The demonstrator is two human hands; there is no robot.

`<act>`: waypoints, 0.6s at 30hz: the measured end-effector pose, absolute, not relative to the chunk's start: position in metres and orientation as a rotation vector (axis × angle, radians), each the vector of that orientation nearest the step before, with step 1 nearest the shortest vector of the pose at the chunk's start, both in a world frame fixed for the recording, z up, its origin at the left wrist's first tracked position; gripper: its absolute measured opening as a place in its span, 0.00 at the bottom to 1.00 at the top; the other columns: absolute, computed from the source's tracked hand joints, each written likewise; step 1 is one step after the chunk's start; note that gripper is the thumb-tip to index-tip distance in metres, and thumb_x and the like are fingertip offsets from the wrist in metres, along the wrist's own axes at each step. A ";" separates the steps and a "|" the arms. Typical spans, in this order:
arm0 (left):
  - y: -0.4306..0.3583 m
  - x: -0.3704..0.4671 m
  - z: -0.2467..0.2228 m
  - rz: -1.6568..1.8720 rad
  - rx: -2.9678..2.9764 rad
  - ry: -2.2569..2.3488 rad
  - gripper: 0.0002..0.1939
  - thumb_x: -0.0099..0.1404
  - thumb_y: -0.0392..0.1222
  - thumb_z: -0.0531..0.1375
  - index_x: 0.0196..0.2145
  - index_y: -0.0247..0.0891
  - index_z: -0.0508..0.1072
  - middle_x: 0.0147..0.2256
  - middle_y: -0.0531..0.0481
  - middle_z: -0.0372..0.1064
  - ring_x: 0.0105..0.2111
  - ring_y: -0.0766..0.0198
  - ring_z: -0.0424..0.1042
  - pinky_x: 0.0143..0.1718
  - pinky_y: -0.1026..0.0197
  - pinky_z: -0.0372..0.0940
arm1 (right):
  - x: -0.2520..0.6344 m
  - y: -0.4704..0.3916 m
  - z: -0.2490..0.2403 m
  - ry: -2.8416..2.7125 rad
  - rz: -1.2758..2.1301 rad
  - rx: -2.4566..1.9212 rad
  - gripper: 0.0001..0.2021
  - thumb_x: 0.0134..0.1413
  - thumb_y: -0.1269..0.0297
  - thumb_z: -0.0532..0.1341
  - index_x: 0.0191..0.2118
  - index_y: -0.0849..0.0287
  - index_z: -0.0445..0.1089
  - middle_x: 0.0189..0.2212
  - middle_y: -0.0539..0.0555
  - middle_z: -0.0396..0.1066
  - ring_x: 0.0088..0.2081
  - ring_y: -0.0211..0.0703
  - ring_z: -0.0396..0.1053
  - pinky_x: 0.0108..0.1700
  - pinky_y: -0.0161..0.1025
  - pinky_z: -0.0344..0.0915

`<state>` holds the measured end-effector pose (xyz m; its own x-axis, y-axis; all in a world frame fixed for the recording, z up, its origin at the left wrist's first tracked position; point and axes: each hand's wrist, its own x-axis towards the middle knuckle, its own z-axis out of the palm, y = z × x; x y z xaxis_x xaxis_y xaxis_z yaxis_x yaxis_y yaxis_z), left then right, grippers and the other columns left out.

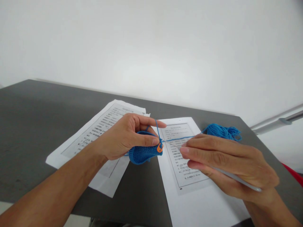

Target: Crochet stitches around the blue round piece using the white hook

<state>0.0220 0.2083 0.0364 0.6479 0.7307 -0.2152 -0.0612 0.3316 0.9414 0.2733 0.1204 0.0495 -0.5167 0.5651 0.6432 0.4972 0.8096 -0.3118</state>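
My left hand (pixel 132 134) pinches the edge of a blue crocheted piece (pixel 143 153) between thumb and fingers. A strand of blue yarn loops over its outstretched index finger. Clipped to the right edge of the piece is an orange stitch marker (pixel 160 147). My right hand (pixel 227 160) is closed on a crochet hook (pixel 239 179), whose pale handle runs back under the palm. The hook's thin metal shaft reaches to the yarn beside the marker; its tip is too small to make out. Another blue strand stretches rightward from the piece behind my right hand.
A skein of blue yarn (pixel 221 131) lies at the right of the dark table (pixel 59 97). Two printed sheets rest under my hands, a left sheet (pixel 101 179) and a right sheet (pixel 189 205). A white wall (pixel 146 47) stands behind; a metal bar (pixel 272 126) is at far right.
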 end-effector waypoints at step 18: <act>0.200 0.030 0.033 0.736 1.146 0.670 0.18 0.55 0.34 0.76 0.45 0.37 0.86 0.30 0.47 0.83 0.28 0.64 0.80 0.30 0.67 0.72 | 0.260 0.129 0.029 -1.190 1.305 -0.750 0.09 0.68 0.65 0.64 0.43 0.58 0.83 0.28 0.53 0.82 0.21 0.39 0.77 0.19 0.30 0.74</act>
<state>0.0301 0.1997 0.0330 0.5930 0.7997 -0.0943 -0.1687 0.2378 0.9565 0.2600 0.1288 0.0285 -0.1358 0.9644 0.2269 -0.3144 0.1753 -0.9330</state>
